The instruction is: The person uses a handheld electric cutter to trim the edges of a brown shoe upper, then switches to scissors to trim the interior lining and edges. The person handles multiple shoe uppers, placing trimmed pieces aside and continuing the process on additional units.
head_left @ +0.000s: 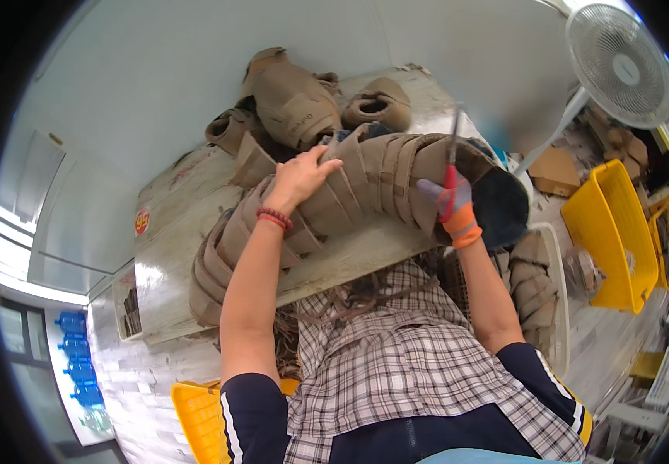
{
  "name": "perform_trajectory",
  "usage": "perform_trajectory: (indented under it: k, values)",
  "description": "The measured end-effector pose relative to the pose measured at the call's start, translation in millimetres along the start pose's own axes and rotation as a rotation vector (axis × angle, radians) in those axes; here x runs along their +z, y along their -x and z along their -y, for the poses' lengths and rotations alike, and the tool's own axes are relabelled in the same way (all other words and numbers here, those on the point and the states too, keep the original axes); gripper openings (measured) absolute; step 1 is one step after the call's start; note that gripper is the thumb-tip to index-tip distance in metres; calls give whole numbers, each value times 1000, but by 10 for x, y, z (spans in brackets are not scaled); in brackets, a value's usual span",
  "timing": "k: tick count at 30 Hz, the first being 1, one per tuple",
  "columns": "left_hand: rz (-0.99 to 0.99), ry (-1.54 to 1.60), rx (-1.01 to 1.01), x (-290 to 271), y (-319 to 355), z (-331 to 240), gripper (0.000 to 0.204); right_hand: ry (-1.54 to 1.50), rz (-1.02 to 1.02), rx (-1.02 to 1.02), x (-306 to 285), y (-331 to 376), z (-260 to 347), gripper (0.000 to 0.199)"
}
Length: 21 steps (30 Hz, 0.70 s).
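**Both hands on the tan vest, scissors in the right**

Closest to you: a plaid apron [396, 371] over your lap, both forearms reaching out above it. Your left hand [301, 179] lies spread and flat on the tan vest [365, 185], fingers open, pressing rather than gripping; red bead bracelet [273, 218] at the wrist. Your right hand [449, 203], in a grey and orange glove, is clenched round red-handled scissors [450, 166], blade up, touching the vest's right end. The vest is draped across the table [187, 255] between your hands, its strapped length sagging off the edge below your left arm. Beyond your left hand: a pile of similar tan pieces [292, 100] on the table's far side. Right of your right hand: a yellow bin [613, 232] on the floor; further off, a white fan [619, 66].
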State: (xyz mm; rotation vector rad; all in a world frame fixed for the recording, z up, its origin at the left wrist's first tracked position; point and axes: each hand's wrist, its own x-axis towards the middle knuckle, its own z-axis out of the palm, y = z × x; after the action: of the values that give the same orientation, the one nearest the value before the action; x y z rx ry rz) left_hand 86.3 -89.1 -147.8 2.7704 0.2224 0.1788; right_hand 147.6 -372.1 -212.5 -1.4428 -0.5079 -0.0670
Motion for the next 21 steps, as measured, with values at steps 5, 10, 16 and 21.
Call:
perform_trajectory:
  k: [5,10,16,21]
  values:
    - [38,28,103,-140,91,-181,49,-406,-156,198,-185,-37,-803,28]
    - [-379,181,-85,-840,44,787,19,-98,-235,72,-162,328,-554,25]
    - [190,1245,-912,-334,53,2409,74,-368,-264,74,-184,630,-280,27]
    - [-195,1659,-980,-824,-164,1976,57,-239,-239,165,-320,769,9,37]
